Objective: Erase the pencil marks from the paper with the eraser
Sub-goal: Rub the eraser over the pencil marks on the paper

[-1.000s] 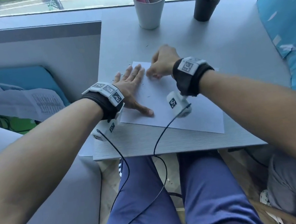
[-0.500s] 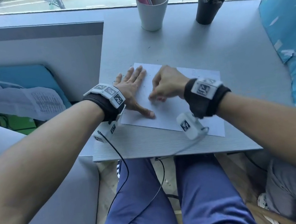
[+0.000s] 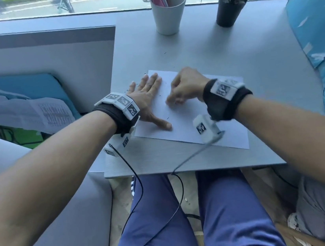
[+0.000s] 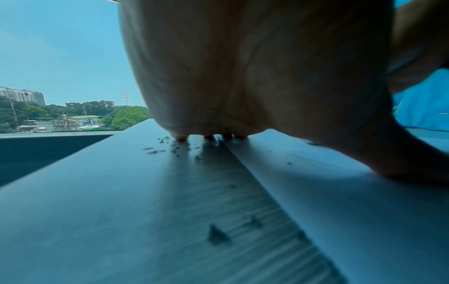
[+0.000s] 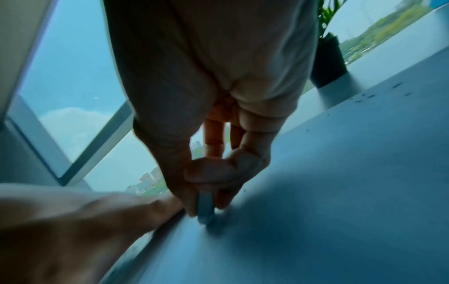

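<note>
A white sheet of paper (image 3: 183, 128) lies slanted on the grey table (image 3: 221, 57). My left hand (image 3: 147, 96) lies flat on the sheet's left part, fingers straight and thumb spread toward me; in the left wrist view the palm (image 4: 255, 76) presses the paper edge (image 4: 303, 182). My right hand (image 3: 185, 86) is curled over the middle of the sheet. In the right wrist view its thumb and fingers pinch a small pale eraser (image 5: 205, 209) whose tip touches the paper (image 5: 316, 192). The hand is motion-blurred. Any pencil marks under it are hidden.
Dark eraser crumbs (image 4: 175, 148) lie on the table by the sheet's left edge. At the back stand a white cup of pens (image 3: 169, 12) and a potted plant (image 3: 230, 4). Blue plastic (image 3: 318, 26) borders the right side. The table's front edge (image 3: 184, 170) is above my knees.
My right hand with the eraser moved from the sheet's far edge toward me, then shifted slightly back up. The left hand stayed flat on the paper.
</note>
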Tool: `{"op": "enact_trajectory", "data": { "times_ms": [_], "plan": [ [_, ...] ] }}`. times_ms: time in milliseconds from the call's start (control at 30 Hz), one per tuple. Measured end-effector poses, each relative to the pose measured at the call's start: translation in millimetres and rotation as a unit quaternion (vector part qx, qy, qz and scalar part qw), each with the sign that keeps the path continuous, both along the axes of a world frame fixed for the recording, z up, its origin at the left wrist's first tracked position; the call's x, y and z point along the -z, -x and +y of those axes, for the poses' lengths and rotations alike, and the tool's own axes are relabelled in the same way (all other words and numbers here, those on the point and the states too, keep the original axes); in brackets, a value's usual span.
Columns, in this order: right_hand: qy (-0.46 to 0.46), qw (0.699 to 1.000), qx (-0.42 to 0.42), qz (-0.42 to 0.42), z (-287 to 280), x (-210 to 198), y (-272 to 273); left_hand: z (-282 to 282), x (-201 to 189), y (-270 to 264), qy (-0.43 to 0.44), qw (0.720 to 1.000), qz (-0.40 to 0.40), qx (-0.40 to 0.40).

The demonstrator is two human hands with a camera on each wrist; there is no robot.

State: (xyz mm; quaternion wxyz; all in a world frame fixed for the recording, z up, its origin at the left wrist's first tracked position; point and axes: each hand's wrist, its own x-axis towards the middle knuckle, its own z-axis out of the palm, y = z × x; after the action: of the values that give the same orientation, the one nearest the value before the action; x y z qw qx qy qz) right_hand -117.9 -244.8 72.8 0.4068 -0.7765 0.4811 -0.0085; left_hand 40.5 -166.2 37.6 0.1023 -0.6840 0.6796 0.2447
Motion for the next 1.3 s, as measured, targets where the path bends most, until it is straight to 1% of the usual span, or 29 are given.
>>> {"op": "enact_trajectory", "data": {
  "times_ms": [67, 133, 200, 267, 300, 333, 400, 433, 467, 533, 567, 633, 733, 800, 833, 900, 967, 1000, 1033, 1100, 1133, 1233, 1300],
  "plan": [
    [0.029, 0.998, 0.051, -0.020, -17, -4, -12, -1, -2, 2, -0.007, 1.000, 0.001, 0.001],
    [0.061, 0.995, 0.073, -0.037, -22, -7, -20, -1, -3, 3, -0.009, 1.000, -0.004, 0.001],
    [0.076, 0.995, 0.052, -0.032, -14, -5, -16, -1, -2, 2, -0.008, 1.000, -0.008, 0.001],
    [0.030, 0.999, -0.014, 0.011, -2, -4, 0, -1, 1, 2, 0.001, 1.000, -0.008, 0.001],
    [-0.001, 0.999, -0.038, 0.019, 2, -5, 12, 0, 2, 2, 0.004, 1.000, -0.010, 0.002],
    [-0.018, 0.999, -0.038, 0.004, 4, -6, 25, 0, 2, 2, 0.005, 1.000, -0.012, 0.003],
    [0.018, 0.999, 0.026, -0.038, 0, -7, 51, -1, 2, 2, 0.005, 1.000, -0.021, 0.008],
    [0.040, 0.997, 0.056, -0.040, -4, -5, 63, 0, 1, 2, 0.005, 0.999, -0.030, 0.013],
    [0.049, 0.996, 0.068, -0.019, -8, -2, 74, 0, 0, 2, 0.005, 0.999, -0.040, 0.020],
    [0.034, 0.997, 0.043, 0.057, -8, 3, 91, -1, -4, 2, 0.007, 0.998, -0.063, 0.031],
    [0.018, 0.997, 0.033, 0.073, -7, 5, 96, -3, -6, 2, 0.007, 0.996, -0.079, 0.037],
    [-0.006, 0.998, 0.028, 0.064, -9, 7, 101, -6, -11, 3, 0.003, 0.992, -0.121, 0.040],
    [-0.023, 0.996, 0.015, 0.080, -16, 5, 99, -5, -22, 6, -0.012, 0.984, -0.178, 0.002],
    [-0.029, 0.995, 0.002, 0.097, -22, 5, 98, 0, -28, 12, 0.007, 0.982, -0.188, 0.001],
    [-0.031, 0.995, -0.006, 0.099, -24, 6, 98, 4, -30, 19, 0.025, 0.984, -0.176, 0.022],
    [-0.042, 0.994, -0.016, 0.098, -29, 6, 97, 16, -29, 44, 0.057, 0.984, -0.129, 0.106],
    [-0.047, 0.993, -0.026, 0.103, -31, 5, 96, 34, -18, 77, 0.046, 0.977, -0.069, 0.199],
    [-0.049, 0.993, -0.030, 0.106, -33, 5, 95, 42, -10, 91, 0.029, 0.972, -0.041, 0.228],
    [-0.051, 0.992, -0.033, 0.108, -33, 5, 95, 48, -4, 99, 0.013, 0.972, -0.013, 0.236],
    [-0.054, 0.992, -0.038, 0.111, -34, 5, 95, 48, 3, 93, 0.004, 0.978, 0.026, 0.206],
    [-0.052, 0.992, -0.040, 0.110, -34, 5, 96, 44, 3, 81, 0.011, 0.983, 0.024, 0.179],
    [-0.043, 0.991, -0.041, 0.116, -33, 5, 97, 30, -3, 34, -0.001, 0.997, -0.043, 0.064],
    [-0.037, 0.991, -0.041, 0.121, -33, 6, 97, 26, -8, 15, -0.005, 0.995, -0.103, -0.005]
  ]
}}
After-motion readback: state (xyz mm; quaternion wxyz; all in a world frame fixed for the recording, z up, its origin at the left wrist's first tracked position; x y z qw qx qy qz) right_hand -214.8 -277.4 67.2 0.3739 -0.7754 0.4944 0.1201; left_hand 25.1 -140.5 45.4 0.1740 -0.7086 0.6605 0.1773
